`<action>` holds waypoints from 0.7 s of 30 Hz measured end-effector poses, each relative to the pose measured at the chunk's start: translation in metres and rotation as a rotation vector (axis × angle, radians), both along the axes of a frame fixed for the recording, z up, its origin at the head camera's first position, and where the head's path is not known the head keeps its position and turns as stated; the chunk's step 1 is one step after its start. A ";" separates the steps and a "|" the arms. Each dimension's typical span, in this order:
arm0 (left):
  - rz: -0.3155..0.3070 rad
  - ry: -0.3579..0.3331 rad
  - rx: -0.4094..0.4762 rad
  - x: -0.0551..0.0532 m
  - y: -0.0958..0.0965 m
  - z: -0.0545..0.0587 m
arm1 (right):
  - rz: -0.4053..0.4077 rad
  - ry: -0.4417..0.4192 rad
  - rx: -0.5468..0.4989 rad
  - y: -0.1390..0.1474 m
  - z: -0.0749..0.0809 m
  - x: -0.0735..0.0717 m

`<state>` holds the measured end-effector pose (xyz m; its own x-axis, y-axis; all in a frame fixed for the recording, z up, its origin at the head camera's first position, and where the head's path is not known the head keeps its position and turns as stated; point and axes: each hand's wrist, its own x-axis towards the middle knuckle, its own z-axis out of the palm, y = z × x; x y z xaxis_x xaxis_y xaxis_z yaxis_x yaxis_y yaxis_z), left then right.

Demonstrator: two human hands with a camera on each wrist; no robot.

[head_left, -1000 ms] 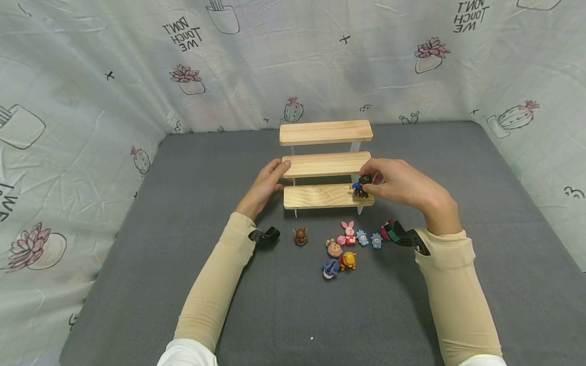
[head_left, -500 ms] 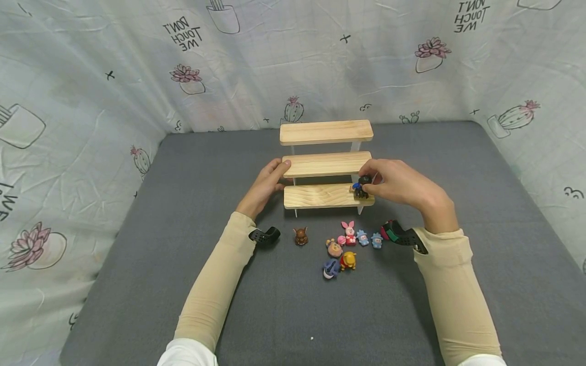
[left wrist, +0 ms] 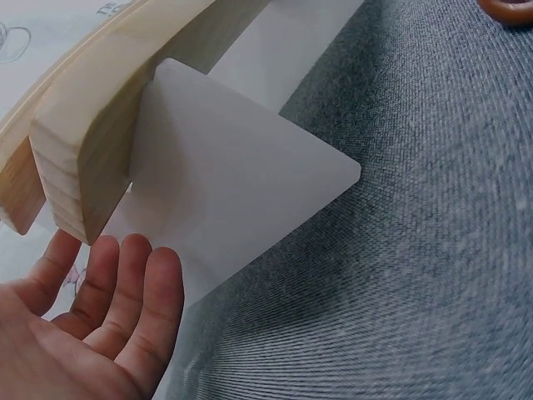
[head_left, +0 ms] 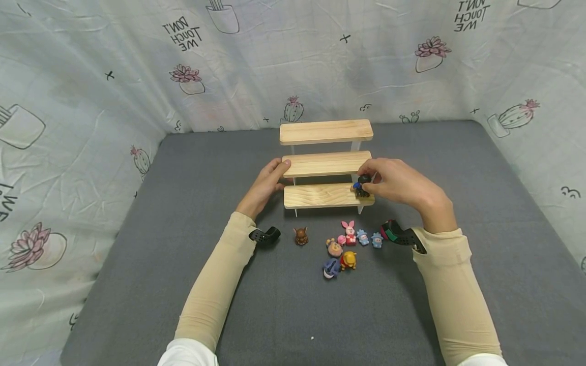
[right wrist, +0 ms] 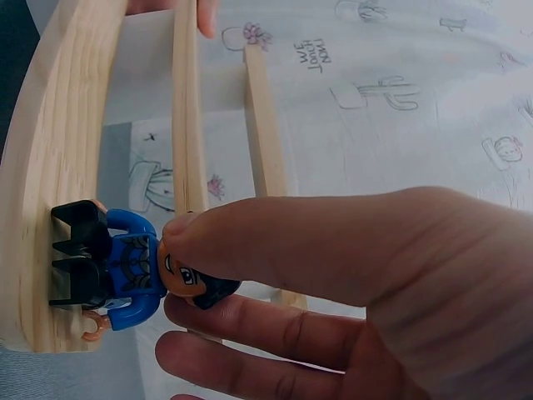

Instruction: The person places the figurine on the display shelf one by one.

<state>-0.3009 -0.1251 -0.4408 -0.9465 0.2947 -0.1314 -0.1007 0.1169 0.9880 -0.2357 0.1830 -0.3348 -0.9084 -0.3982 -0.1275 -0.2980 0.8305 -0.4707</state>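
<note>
A three-step wooden display shelf with white side supports stands on the grey tabletop. At its left end my left hand grips the middle plank, thumb on top; the left wrist view shows its curled fingers beside the white support. My right hand pinches a toy figure with dark hair, a blue top and black legs by its head, between thumb and fingers. Its feet are at the right end of the bottom plank, and it faces the right wrist camera.
In front of the shelf lie a brown big-eared figure, a pink piglet, two small blue figures, a peach-coloured figure, a yellow bear and a purple donkey. A red thing is partly hidden by the right wristband.
The right hand and the toy figure have shifted very slightly, the figure turning a little at the same end of the bottom plank. The left hand has stayed in place.
</note>
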 end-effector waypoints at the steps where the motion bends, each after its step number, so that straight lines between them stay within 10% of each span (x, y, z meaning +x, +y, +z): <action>1: 0.001 -0.001 0.002 0.000 0.000 0.000 | 0.001 0.001 0.001 0.000 0.000 0.000; 21: 0.021 -0.005 -0.006 0.000 0.001 0.000 | -0.024 0.000 -0.002 -0.002 0.003 0.002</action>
<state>-0.3011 -0.1243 -0.4408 -0.9517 0.2743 -0.1379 -0.1082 0.1206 0.9868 -0.2337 0.1812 -0.3319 -0.9178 -0.3762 -0.1268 -0.2777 0.8366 -0.4723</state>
